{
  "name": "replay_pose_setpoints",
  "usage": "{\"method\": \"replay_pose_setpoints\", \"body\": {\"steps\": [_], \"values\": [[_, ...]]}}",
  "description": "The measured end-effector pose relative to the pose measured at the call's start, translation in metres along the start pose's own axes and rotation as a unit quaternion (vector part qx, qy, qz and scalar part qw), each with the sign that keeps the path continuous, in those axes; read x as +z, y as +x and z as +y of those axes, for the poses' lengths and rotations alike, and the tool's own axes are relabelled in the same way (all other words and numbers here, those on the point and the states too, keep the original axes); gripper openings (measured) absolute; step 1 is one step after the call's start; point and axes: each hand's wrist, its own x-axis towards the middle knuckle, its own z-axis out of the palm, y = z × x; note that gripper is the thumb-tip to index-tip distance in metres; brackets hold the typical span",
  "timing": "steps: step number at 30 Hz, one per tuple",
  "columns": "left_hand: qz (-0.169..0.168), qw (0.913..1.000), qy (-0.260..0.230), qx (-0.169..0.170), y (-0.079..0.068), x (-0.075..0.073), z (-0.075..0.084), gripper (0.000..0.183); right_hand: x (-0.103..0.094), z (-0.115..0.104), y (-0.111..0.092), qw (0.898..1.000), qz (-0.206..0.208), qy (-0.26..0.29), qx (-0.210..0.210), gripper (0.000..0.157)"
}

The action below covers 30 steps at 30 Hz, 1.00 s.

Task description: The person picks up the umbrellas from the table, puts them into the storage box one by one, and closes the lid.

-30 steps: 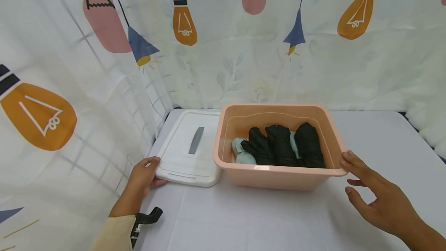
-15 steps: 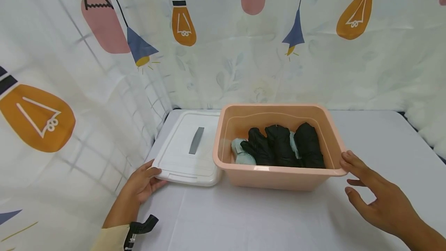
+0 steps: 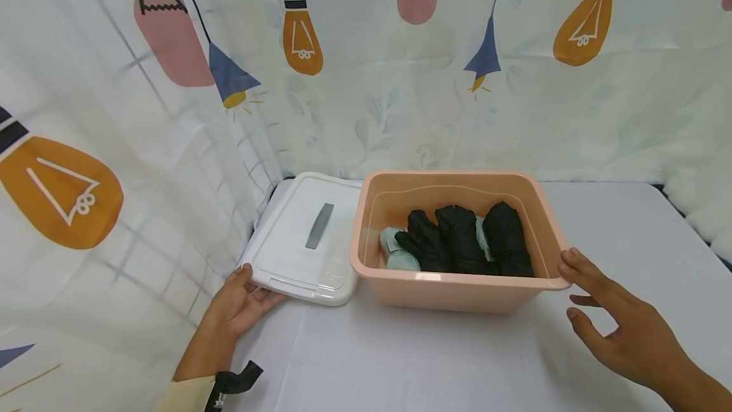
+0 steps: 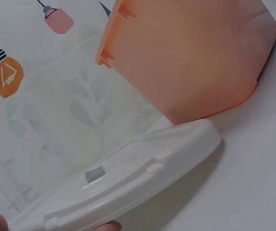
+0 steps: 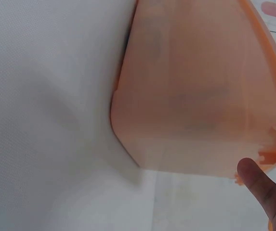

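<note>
My left hand [image 3: 240, 304] grips the near left corner of a white plastic lid [image 3: 286, 240], thumb at the top edge and fingers underneath. The lid has a grey handle [image 3: 319, 226], and its left side is tilted up in the left wrist view. Just right of it stands a peach storage bin [image 3: 446, 294] without a cover. Inside lie several rolled black bundles [image 3: 462, 240] and a pale green cloth bundle [image 3: 398, 250]. My right hand [image 3: 629, 323] rests its straight fingertips on the bin's right front rim, thumb held apart. In the right wrist view, fingers [image 5: 260, 185] show by the rim.
The bin and lid are on a table with a white cloth [image 3: 446, 367]. Behind and to the left hangs a patterned curtain [image 3: 366, 100] with printed lamps. A pale padded surface [image 3: 706, 202] borders the table's right edge.
The left fingers have slid further under the lid's corner, and its left side has risen. The bin and the right hand have stayed where they were.
</note>
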Motion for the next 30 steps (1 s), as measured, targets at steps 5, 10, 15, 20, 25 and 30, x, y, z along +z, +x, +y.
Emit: {"method": "replay_pose_setpoints", "body": {"steps": [5,10,15,20,25,30], "values": [[-0.014,0.9984,-0.055,0.006,-0.002,0.007,-0.006,0.054,0.000,-0.001,0.000,1.000,-0.006,0.002,0.005,0.072],[-0.024,0.9970,-0.044,0.060,-0.008,0.019,-0.012,0.075,0.001,0.001,0.001,1.000,0.009,0.004,-0.012,0.071],[-0.035,0.9929,-0.035,0.108,-0.010,0.024,-0.019,0.085,0.002,0.003,0.001,0.999,0.024,0.005,-0.027,0.069],[-0.005,0.9915,-0.042,0.123,-0.012,0.023,-0.022,0.065,0.001,0.001,0.001,1.000,0.016,0.003,-0.015,0.070],[0.027,0.9898,-0.050,0.131,-0.012,0.027,-0.027,0.058,-0.001,-0.001,0.000,1.000,-0.006,-0.004,0.013,0.074],[0.033,0.9870,-0.060,0.145,-0.009,0.031,-0.031,0.074,-0.001,-0.001,0.000,1.000,-0.003,-0.005,0.005,0.073]]}}
